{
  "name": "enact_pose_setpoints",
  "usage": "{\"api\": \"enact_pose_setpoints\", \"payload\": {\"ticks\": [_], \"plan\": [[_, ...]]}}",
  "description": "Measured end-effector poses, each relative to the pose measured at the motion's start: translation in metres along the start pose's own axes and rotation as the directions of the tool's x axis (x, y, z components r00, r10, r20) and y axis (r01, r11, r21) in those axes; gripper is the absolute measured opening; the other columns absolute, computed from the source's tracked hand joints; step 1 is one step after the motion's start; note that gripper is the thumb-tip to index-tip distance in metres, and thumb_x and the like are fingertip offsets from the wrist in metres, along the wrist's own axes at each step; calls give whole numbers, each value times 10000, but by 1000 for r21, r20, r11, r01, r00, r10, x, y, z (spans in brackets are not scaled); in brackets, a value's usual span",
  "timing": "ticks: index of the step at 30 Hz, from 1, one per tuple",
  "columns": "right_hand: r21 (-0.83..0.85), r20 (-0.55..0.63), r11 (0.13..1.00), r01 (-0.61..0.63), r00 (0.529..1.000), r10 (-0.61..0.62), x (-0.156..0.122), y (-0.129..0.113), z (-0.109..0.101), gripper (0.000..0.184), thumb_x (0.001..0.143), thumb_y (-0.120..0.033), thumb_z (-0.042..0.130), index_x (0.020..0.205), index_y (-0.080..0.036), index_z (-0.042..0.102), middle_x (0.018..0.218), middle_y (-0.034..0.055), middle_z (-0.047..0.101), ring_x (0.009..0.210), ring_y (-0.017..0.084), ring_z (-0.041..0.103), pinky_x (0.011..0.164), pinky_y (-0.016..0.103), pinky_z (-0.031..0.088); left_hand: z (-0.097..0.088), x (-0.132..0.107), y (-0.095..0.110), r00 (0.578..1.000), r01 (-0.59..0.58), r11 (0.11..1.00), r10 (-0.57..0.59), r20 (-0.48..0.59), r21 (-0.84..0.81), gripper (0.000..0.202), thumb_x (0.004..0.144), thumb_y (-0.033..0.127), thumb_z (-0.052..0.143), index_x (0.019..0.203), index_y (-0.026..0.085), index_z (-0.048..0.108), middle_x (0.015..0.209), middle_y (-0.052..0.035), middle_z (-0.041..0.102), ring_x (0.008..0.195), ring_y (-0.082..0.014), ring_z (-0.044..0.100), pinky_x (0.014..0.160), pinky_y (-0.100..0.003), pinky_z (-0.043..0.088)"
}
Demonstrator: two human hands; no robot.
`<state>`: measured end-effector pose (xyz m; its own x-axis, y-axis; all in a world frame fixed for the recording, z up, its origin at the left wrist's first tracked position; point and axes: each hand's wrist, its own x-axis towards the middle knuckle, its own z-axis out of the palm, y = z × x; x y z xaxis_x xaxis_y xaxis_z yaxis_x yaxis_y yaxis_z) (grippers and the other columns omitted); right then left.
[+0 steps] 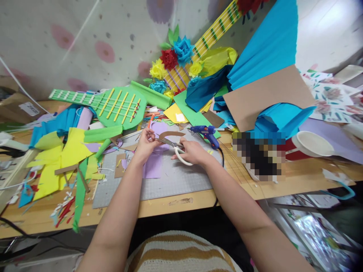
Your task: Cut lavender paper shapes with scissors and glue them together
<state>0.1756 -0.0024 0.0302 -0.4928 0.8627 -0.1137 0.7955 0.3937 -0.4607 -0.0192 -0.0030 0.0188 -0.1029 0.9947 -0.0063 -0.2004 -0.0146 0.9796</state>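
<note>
My right hand [193, 152] is closed round the white handles of a pair of scissors [174, 148], whose blades point left. My left hand [146, 142] pinches a curved brown cardboard strip [171, 134] at the blades. Both hands are above a grey cutting mat [172, 178], with a purple paper sheet [153, 164] lying under them.
A blue glue gun [207, 133] lies just behind my right hand. A green paper guitar [119, 105], a yellow guitar with paper flowers [181, 60], blue crepe paper [266, 45], a brown card sheet [266, 94] and yellow and green scraps [65, 158] crowd the wooden table [297, 177]. A white bowl [312, 143] sits right.
</note>
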Motion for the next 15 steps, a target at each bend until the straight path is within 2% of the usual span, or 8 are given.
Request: {"api": "enact_pose_setpoints", "payload": {"ticks": [15], "plan": [[77, 55, 997, -5, 998, 1, -1, 0, -3, 498, 663, -626, 573, 878, -189, 467, 840, 62, 622, 711, 182, 567, 556, 234, 325, -2, 0, 2, 999, 21, 1000, -22, 35, 7, 441, 486, 116, 707, 772, 199, 381, 627, 98, 392, 547, -42, 489, 595, -218, 501]]}}
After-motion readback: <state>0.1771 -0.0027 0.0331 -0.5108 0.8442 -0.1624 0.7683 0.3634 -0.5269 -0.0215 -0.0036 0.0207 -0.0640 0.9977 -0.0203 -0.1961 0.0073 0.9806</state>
